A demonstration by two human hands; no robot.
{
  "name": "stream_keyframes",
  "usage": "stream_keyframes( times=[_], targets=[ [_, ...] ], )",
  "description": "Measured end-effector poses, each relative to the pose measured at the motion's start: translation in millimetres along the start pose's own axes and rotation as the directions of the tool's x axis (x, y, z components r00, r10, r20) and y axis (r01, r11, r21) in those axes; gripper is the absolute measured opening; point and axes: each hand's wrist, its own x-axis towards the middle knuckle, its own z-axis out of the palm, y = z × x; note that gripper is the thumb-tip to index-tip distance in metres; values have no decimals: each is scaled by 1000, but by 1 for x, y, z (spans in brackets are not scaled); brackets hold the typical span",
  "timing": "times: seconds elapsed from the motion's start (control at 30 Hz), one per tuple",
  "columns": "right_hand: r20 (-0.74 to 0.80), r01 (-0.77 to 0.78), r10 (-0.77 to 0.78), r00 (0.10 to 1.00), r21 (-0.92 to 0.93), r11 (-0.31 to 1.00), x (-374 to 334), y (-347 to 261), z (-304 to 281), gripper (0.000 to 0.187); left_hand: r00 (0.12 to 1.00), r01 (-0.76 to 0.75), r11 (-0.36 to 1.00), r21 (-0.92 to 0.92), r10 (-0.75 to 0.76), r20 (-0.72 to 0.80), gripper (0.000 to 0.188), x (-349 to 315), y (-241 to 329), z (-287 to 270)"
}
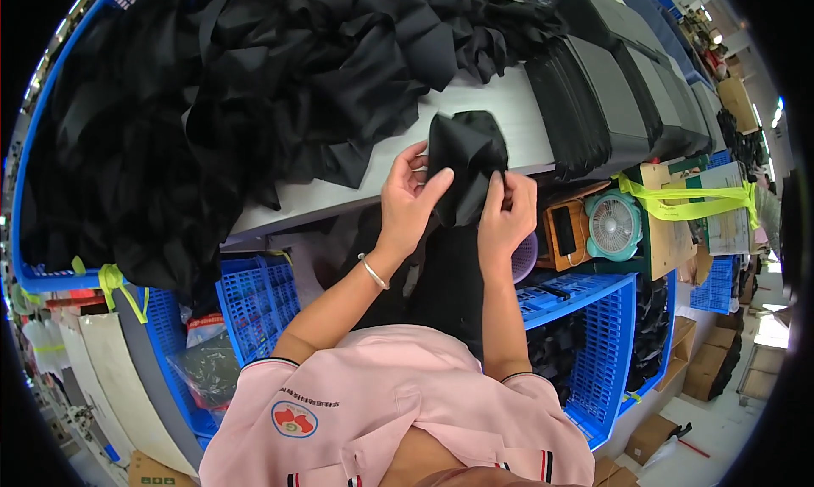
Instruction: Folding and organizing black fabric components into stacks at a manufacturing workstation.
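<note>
A black fabric piece (468, 158) with a rounded outline hangs between my hands over the near edge of the white tabletop (487, 97). My left hand (407, 194) is closed on its left edge, thumb in front and fingers curled at the side. With thumb and fingers together, my right hand (509, 216) pinches its lower right edge. A large heap of loose black fabric pieces (280, 89) covers the table beyond and to the left. To the right stand neat stacks of flat black pieces (606, 89).
A blue plastic crate (615, 351) is at my right, and another blue crate (259, 305) with bagged goods beside it at my left. Right of my right hand are a small teal fan (614, 224), a phone (563, 230) on a wooden stand and a purple basket (525, 256).
</note>
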Motion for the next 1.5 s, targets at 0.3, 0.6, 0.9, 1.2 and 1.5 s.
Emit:
stream_keyframes(
  times=[0.3,0.6,0.9,1.2,1.5],
  targets=[
    [281,375,-381,881,76,924,-66,-24,-46,28,907,-407,790,458,289,307,20,-57,41,19],
    [530,25,-180,829,286,958,-74,28,-29,42,752,-540,745,392,218,622,26,-135,32,24],
    [537,-399,127,834,429,811,-72,10,-12,50,777,-437,795,420,99,622,24,-157,24,5],
    [665,-723,295,686,668,176,-61,1,-5,65,890,-454,688,567,322,322,36,-111,51,-2],
    [614,-532,186,767,446,720,-56,-35,-23,41,972,10,946,325,-86,219,22,-48,25,-26]
  ],
)
